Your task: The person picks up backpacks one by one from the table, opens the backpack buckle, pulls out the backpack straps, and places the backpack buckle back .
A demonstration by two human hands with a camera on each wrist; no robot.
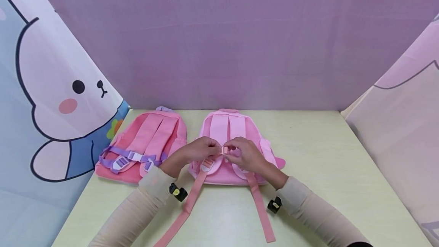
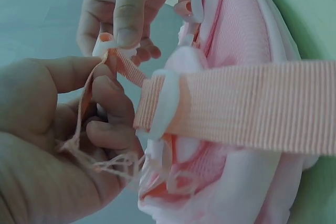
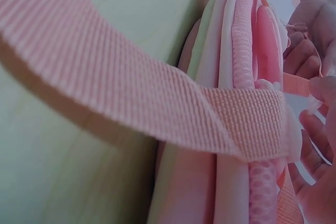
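Observation:
A light pink backpack (image 1: 219,174) lies strap side up on the table. Above its middle my two hands meet at a narrow peach webbing strap with a small white buckle (image 2: 98,48). My left hand (image 1: 205,148) pinches the peach strap (image 2: 128,67), whose end hangs in frayed threads (image 2: 121,163) across the fingers. From the other side my right hand (image 1: 247,154) holds the buckle between thumb and fingers; the left fingers partly hide it. A wide peach strap (image 3: 136,98) runs from the backpack's lower corner past the right wrist.
A darker pink backpack (image 1: 137,136) with purple straps and a white clasp (image 1: 135,156) lies to the left, close beside the first. Two long peach strap ends (image 1: 192,197) trail toward the table's front. A purple cloth (image 1: 219,41) hangs behind the table.

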